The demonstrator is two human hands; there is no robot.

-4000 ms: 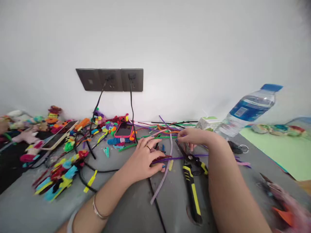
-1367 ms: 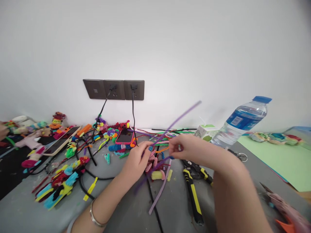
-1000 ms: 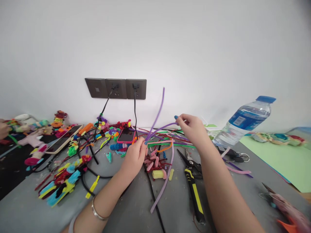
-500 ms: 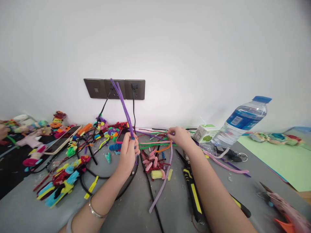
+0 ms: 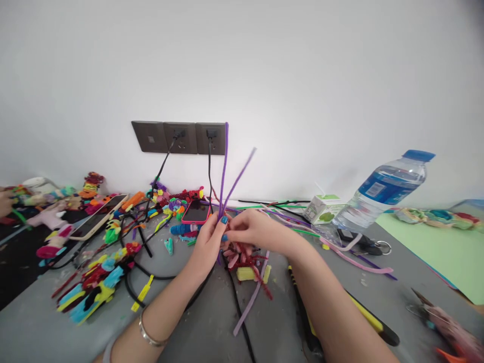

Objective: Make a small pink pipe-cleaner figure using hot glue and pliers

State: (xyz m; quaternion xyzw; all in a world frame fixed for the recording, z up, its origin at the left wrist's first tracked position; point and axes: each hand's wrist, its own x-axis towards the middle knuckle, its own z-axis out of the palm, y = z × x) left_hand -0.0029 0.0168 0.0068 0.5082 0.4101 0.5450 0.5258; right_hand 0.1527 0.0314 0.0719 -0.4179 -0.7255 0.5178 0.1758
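Note:
Upright in my left hand [image 5: 209,239] are purple pipe cleaners [image 5: 224,166], two stems spreading apart above the fist, one leaning right. My left thumb and fingers pinch them near the lower end. My right hand [image 5: 253,231] meets the left one, its fingertips curled together beside the left thumb; what lies between them is hidden. Below the hands is a pile of pink and dark red pipe cleaner pieces [image 5: 242,254] with a yellow piece [image 5: 245,274]. A lilac pipe cleaner [image 5: 247,307] lies on the table under my right hand.
Yellow-black pliers [image 5: 302,307] lie partly under my right forearm. A water bottle [image 5: 381,189] leans beside a small carton [image 5: 323,207] and keys [image 5: 366,244]. Left are colourful pipe cleaner figures [image 5: 96,282], phones [image 5: 196,212] and black cables [image 5: 130,287]. Another person's hand [image 5: 5,201] shows far left.
My right hand has come left from the pipe cleaners at the back to meet my left hand. The purple stems have swung rightward and spread apart. My left hand has shifted slightly right.

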